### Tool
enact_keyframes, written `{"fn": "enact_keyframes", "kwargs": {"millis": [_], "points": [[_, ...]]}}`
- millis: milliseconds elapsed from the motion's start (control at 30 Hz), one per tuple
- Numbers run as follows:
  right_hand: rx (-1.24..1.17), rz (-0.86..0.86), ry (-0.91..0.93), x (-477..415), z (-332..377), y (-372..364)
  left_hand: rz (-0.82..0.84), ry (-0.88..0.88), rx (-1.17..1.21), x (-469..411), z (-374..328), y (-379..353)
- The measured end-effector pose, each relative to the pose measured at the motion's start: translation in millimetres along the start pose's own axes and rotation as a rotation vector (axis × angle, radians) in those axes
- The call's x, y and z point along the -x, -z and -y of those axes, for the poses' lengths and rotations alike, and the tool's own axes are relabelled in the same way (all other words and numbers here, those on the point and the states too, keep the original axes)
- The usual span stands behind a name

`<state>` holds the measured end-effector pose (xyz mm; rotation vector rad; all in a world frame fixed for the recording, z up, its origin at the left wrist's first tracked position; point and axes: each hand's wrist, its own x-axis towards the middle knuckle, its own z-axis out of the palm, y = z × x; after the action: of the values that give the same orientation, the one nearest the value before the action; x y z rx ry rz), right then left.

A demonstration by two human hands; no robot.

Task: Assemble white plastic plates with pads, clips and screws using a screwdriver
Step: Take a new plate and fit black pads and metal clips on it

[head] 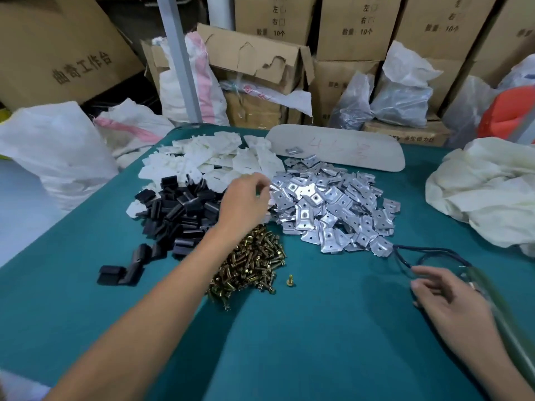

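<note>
White plastic plates (208,153) are lying heaped at the far side of the table (318,328); left grip (246,204) is curling at their edge, possibly pinching one; right grip (445,296) is hovering, relaxed.

I work in a small assembly workshop that doubles as a storeroom. My green table (318,328) holds loose heaps of white plates (208,157), black pieces (179,215), metal squares (327,209) and screws (252,264). Printed cardboard boxes (356,27) and stuffed sacks (58,146) crowd behind it.
</note>
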<state>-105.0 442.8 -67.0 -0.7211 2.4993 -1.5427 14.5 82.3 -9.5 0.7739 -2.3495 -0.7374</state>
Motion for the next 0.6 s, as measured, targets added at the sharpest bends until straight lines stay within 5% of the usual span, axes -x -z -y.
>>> {"fn": "enact_keyframes", "kwargs": {"millis": [333,433,600], "points": [[0.099,-0.059,0.065,8,11,-28,0.181,-0.219,-0.787,-86,55,-19],[0.128,-0.065,0.089,8,12,-28,0.017,-0.287,-0.737,-96,53,-10],[0.177,-0.059,0.124,7,14,-28,-0.233,-0.224,-0.313,-96,12,41]]}}
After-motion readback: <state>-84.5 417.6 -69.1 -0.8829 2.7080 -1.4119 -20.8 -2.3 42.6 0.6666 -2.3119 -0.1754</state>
